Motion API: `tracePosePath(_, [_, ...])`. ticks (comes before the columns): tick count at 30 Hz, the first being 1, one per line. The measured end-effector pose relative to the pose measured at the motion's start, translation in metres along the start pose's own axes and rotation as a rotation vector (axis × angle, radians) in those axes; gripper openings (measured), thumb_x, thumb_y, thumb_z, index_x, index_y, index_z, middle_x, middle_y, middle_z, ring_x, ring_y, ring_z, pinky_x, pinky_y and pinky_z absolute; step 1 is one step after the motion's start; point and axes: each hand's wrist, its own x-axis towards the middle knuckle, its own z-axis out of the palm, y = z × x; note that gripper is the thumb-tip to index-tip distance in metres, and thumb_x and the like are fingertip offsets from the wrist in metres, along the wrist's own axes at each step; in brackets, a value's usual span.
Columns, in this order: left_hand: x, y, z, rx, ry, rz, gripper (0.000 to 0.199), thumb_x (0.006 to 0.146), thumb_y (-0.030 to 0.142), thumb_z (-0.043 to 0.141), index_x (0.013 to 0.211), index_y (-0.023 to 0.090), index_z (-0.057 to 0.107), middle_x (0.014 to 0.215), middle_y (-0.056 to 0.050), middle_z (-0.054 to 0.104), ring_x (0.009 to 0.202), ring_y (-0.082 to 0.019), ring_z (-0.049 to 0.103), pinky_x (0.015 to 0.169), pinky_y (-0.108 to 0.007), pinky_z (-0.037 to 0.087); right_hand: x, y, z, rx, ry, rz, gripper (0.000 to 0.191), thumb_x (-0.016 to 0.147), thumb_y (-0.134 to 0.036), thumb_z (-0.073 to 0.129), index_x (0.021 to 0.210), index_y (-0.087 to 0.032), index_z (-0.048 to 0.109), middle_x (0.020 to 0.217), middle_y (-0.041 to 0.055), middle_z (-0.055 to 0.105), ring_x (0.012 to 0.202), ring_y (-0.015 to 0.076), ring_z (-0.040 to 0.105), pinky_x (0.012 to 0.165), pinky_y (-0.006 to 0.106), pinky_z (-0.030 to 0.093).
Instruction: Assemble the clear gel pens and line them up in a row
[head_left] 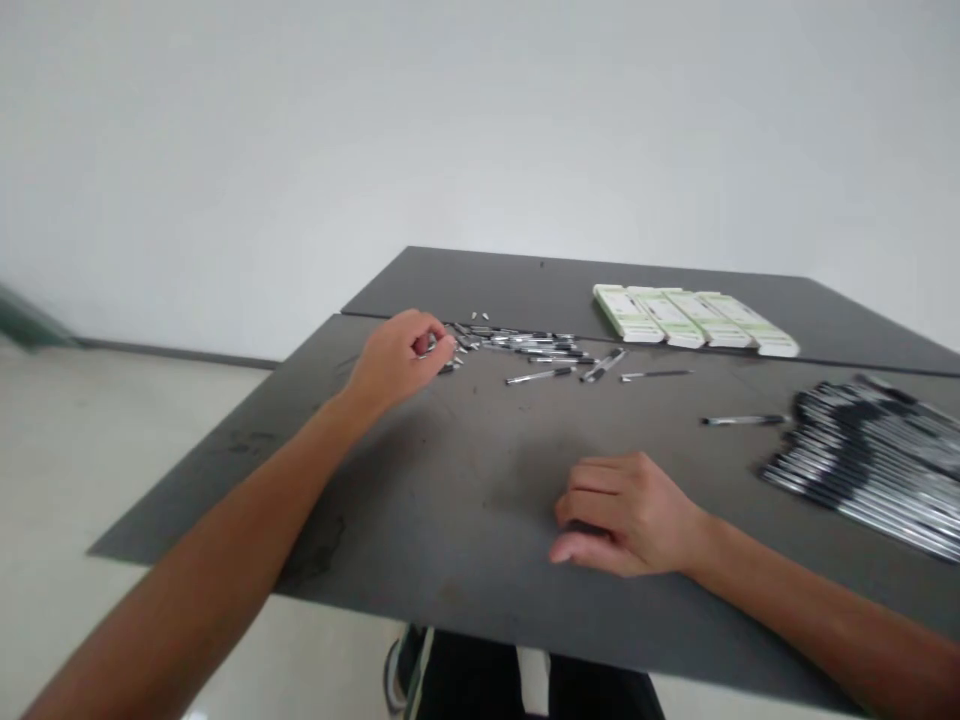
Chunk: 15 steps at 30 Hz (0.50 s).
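At the left end of a pile of small pen parts, my left hand (pixel 401 352) has its thumb and forefinger pinched together. Small silvery tips (pixel 463 340) lie right by its fingers, and what it holds, if anything, cannot be made out. Just right of it spreads a loose heap of clear and black pen barrels (pixel 540 345). My right hand (pixel 626 512) rests on the grey table (pixel 465 520) near the front edge, its fingers curled in. Nothing shows between its thumb and fingers.
Many clear pens with black grips (pixel 862 455) lie in a dense row at the right, with a single pen (pixel 744 420) beside them. Behind, flat white-and-green boxes (pixel 694 318) lie side by side across the table's seam. A thin dark refill (pixel 656 375) lies mid-table.
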Motion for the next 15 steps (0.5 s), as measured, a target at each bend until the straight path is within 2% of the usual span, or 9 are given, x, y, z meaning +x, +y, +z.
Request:
tracePosePath(3, [0.007, -0.028, -0.007, 0.077, -0.145, 0.025, 0.030, 0.097, 0.044, 0.065, 0.092, 0.018, 0.079, 0.085, -0.003, 0.061, 0.077, -0.019, 0.058, 0.075, -0.031, 0.043, -0.003, 0.006, 0.004, 0.098, -0.015, 0.017, 0.045, 0.113, -0.051, 0.050, 0.085, -0.020, 0.069, 0.070, 0.0005, 0.062, 0.062, 0.0135, 0.058, 0.057, 0.030, 0.039])
tracePosePath(6, [0.006, -0.046, -0.010, 0.110, -0.303, 0.060, 0.031, 0.093, 0.048, 0.072, 0.093, 0.019, 0.084, 0.090, -0.005, 0.064, 0.083, -0.020, 0.063, 0.077, -0.031, 0.045, -0.007, 0.006, 0.000, 0.168, -0.027, 0.049, 0.043, 0.114, -0.050, 0.048, 0.089, -0.021, 0.069, 0.070, 0.0001, 0.061, 0.061, 0.0132, 0.059, 0.056, 0.031, 0.039])
tracePosePath(10, [0.005, -0.054, -0.012, 0.138, -0.451, 0.074, 0.028, 0.091, 0.047, 0.077, 0.096, 0.021, 0.085, 0.094, -0.005, 0.068, 0.088, -0.022, 0.066, 0.078, -0.030, 0.047, -0.011, 0.006, -0.006, 0.194, -0.013, 0.097, 0.037, 0.114, -0.043, 0.049, 0.088, -0.023, 0.067, 0.067, -0.0011, 0.059, 0.057, 0.0123, 0.059, 0.052, 0.030, 0.039])
tracePosePath(15, [0.006, -0.053, -0.014, 0.174, -0.528, 0.028, 0.023, 0.091, 0.040, 0.076, 0.100, 0.020, 0.083, 0.096, -0.005, 0.072, 0.084, -0.021, 0.067, 0.077, -0.030, 0.047, -0.021, 0.014, -0.007, 0.143, 0.074, 0.179, 0.018, 0.107, -0.028, 0.066, 0.090, -0.024, 0.071, 0.065, -0.0028, 0.060, 0.054, 0.0117, 0.059, 0.049, 0.030, 0.039])
